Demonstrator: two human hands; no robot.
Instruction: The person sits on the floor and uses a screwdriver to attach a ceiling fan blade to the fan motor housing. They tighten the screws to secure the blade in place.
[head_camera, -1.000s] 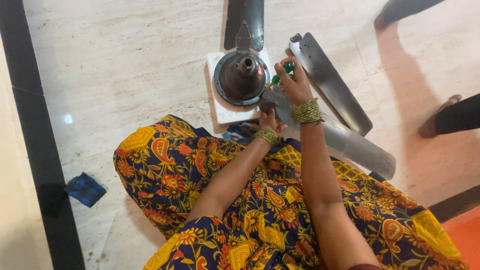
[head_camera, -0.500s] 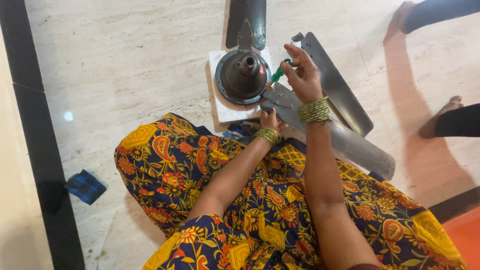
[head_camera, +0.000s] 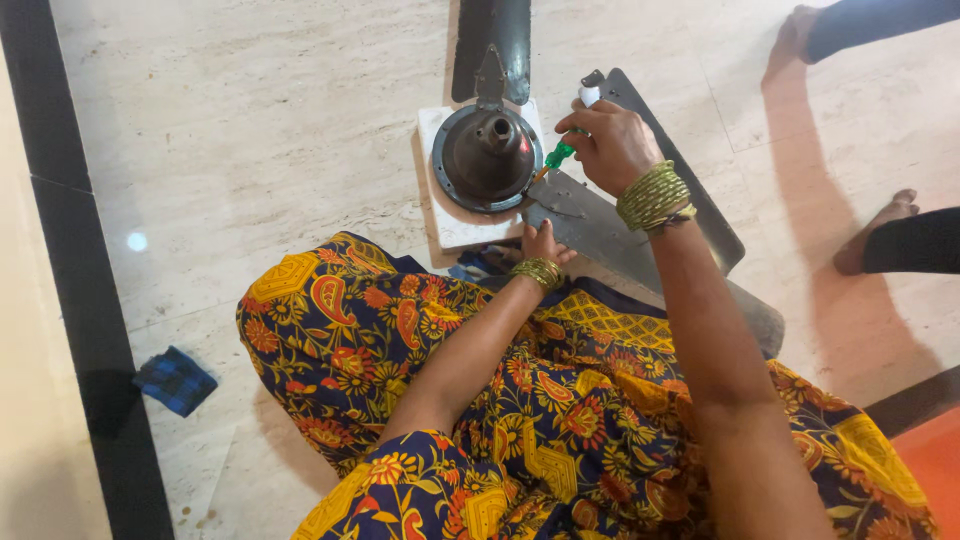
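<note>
Dark round metal ceiling-fan motor housing (head_camera: 488, 160) upright on a white square slab, grey flat blade (head_camera: 600, 225) attached, green-handled screwdriver (head_camera: 557, 157) tilted against its rim

The pale marble floor (head_camera: 250, 130) left of the dark domed metal fan motor (head_camera: 488, 155) lies open for approach. Grey metal fan blades (head_camera: 610, 225) obstruct the right side; another person's bare feet (head_camera: 880, 230) stand well apart beyond them.

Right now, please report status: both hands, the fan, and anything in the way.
Right hand grips green screwdriver, tip at fan motor. Left hand rests on grey blade. Another person's feet nearby, apart from the fan.
</note>
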